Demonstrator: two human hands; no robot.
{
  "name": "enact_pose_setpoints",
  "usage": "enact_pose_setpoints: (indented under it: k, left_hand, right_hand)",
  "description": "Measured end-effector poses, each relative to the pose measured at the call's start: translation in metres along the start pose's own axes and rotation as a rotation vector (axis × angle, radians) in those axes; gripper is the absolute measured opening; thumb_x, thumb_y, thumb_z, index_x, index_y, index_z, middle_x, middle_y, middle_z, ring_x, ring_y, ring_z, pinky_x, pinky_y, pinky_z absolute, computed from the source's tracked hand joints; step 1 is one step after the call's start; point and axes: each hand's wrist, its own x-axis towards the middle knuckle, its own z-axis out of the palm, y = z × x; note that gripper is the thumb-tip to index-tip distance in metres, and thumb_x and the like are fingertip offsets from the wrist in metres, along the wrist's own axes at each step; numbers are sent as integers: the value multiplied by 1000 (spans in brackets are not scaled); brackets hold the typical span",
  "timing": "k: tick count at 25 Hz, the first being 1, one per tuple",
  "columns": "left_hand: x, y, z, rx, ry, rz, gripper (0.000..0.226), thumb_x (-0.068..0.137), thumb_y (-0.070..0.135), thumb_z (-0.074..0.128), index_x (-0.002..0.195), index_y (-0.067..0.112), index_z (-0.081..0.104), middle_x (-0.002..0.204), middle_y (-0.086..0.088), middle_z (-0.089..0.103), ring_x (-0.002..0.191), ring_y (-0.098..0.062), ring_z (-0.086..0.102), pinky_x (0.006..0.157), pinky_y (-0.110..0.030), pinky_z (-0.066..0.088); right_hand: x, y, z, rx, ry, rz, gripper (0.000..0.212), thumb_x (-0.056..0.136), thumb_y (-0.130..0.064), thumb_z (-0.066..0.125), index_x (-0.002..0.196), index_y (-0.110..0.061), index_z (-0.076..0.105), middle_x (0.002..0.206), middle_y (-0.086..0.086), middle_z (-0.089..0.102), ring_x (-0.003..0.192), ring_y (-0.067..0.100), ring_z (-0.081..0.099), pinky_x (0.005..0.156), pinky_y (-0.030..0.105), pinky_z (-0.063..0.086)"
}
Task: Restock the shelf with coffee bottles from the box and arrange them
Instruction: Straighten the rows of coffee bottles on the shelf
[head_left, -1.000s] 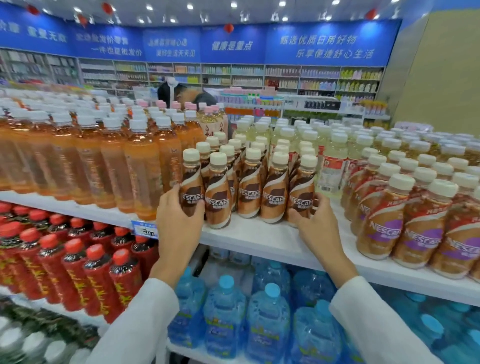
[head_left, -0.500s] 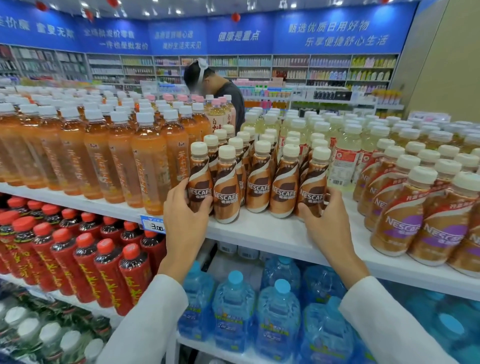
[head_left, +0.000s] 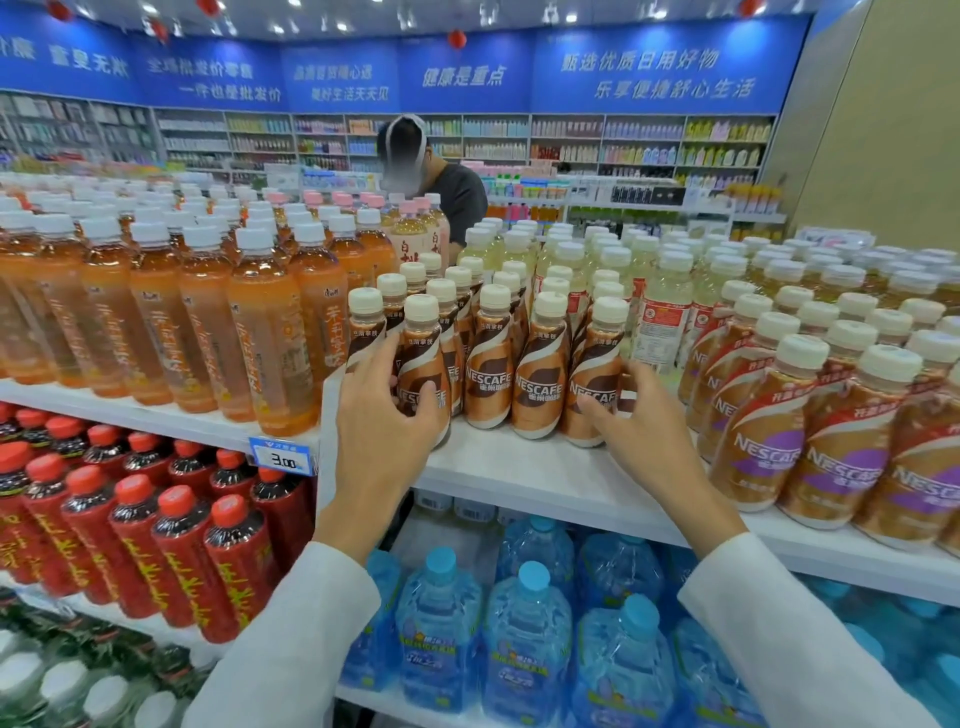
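A person in white sleeves is arranging coffee bottles (head_left: 488, 374) at the front of a white shelf (head_left: 545, 483). The left hand (head_left: 384, 421) is gripping the left bottle (head_left: 423, 358) of the front row, with the thumb across its label and the fingers curled round its far side. The right hand (head_left: 644, 431) is curling round the right bottle (head_left: 597, 364), thumb on the label and fingers behind it. Both bottles are standing upright on the shelf, with two more of the row between the hands and further rows packed just behind. Orange tea bottles (head_left: 270, 353) are standing to the left of the left hand, and purple-labelled bottles (head_left: 753, 452) are crowding the shelf to the right of the right hand. A price tag (head_left: 283, 460) is hanging on the shelf edge just left of the left wrist. Red-capped bottles (head_left: 171, 545) are sitting below the left hand, and blue water jugs (head_left: 524, 639) are standing beneath both hands. Beyond the hands, another person (head_left: 462, 202) is bending over behind the shelf.
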Motion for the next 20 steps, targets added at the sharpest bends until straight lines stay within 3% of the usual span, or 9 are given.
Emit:
enact_pose_setpoints:
  k: [12,16,20]
  left_hand:
    - [-1,-1,2,-66,36,-49,59,85,23,74,141,24,55,122,9,62,102,-15,58,86,-36,56]
    - [-2,0,2,-74,32,-62,58,87,25,74,141,24,54,126,6,62,110,-15,59,92,-38,55]
    - [-5,-3,3,-77,14,-66,66,83,30,79,143,25,53,131,8,61,116,-16,58,97,-37,54]
  right_hand:
    - [-5,9,6,-7,-2,-31,70,90,-35,73,148,-25,36,142,-4,54,118,6,50,100,26,41]
    - [-4,10,12,-2,6,-11,79,85,-38,77,150,-26,33,145,-2,52,130,18,51,109,38,44]
    - [-1,11,13,-16,-4,-7,76,87,-32,75,150,-24,33,147,-2,51,132,19,51,110,39,43]
